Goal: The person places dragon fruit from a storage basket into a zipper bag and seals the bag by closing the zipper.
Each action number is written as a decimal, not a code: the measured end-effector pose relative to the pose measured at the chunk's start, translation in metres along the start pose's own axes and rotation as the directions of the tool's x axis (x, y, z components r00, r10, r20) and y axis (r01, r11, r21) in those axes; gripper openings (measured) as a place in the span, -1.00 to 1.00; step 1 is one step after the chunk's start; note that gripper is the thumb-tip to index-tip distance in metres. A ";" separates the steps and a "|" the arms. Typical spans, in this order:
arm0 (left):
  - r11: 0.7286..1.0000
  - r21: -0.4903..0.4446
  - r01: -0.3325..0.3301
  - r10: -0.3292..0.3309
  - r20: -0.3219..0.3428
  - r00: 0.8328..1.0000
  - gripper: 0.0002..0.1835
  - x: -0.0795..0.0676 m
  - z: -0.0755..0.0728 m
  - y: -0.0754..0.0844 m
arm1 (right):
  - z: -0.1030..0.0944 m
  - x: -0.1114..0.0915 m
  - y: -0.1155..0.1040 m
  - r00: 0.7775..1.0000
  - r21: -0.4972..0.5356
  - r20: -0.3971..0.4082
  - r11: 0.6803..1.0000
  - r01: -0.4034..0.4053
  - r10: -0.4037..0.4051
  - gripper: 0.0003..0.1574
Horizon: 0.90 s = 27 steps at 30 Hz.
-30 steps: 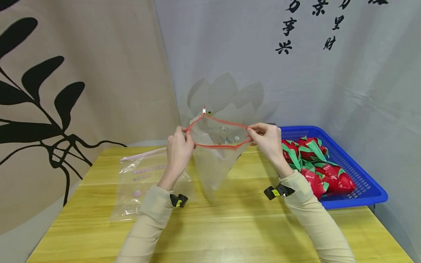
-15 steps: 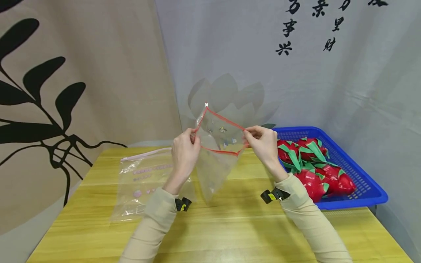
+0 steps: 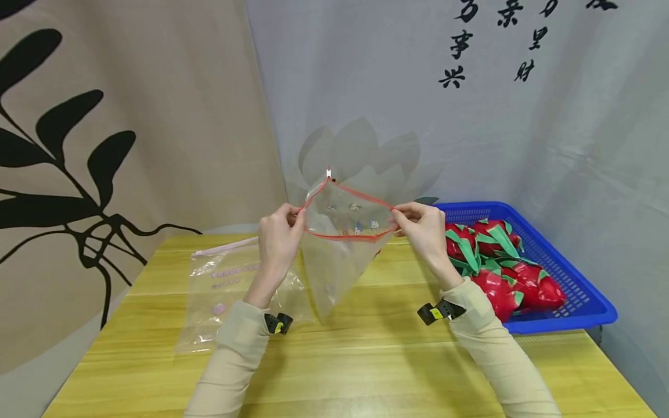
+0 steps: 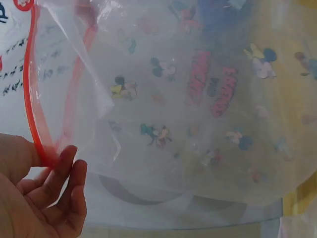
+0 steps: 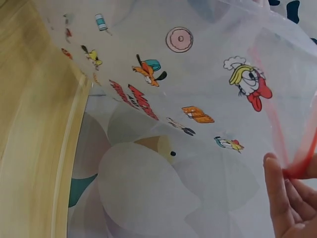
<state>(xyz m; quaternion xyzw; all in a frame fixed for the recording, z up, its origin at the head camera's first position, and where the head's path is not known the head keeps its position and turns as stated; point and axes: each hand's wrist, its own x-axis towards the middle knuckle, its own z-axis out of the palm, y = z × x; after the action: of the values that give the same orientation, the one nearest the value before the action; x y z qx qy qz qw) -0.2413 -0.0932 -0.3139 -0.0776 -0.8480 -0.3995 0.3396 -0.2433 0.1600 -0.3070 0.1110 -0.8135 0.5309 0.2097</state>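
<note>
A translucent zipper bag (image 3: 334,261) with a red zip edge and small cartoon prints hangs between my two hands, its mouth spread apart. My left hand (image 3: 280,235) pinches the left corner of the red edge between thumb and fingers. On the other side, my right hand (image 3: 424,229) pinches the right corner the same way. A white slider (image 3: 328,173) sits at the far point of the mouth. In the left wrist view, the left fingers (image 4: 64,168) grip the red strip. The right wrist view shows the right fingers (image 5: 277,188) on the red strip, beside the printed film.
A second clear zipper bag (image 3: 204,302) with a pale pink zip lies flat on the wooden table (image 3: 366,371), partly behind my left arm. At the right, a blue plastic basket (image 3: 585,307) holds several shiny red and green dragon-fruit-shaped packets (image 3: 533,284). A printed curtain (image 3: 209,116) hangs behind.
My hands drew closer together half a second ago, narrowing the bag's mouth, and have since moved apart, widening it again. The basket and the flat bag have not moved.
</note>
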 end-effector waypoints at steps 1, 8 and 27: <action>1.000 -0.005 -0.008 0.008 0.006 1.000 -0.79 0.000 0.000 0.000 | 0.001 0.000 0.000 1.000 0.003 0.011 1.000 -0.002 0.002 -0.74; 0.999 -0.042 -0.007 0.008 0.026 1.000 -0.79 0.001 0.002 0.001 | 0.004 -0.003 -0.004 0.998 -0.002 0.050 0.999 0.033 -0.033 -0.72; 0.994 -0.037 0.100 -0.095 0.101 0.990 -0.77 0.002 0.002 -0.005 | 0.003 -0.005 -0.004 0.998 -0.009 0.051 0.999 0.041 -0.041 -0.74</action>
<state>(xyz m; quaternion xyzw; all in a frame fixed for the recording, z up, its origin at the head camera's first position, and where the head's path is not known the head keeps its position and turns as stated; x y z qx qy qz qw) -0.2459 -0.0955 -0.3170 -0.0629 -0.8579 -0.4291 0.2754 -0.2381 0.1556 -0.3072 0.1400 -0.8187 0.5196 0.2004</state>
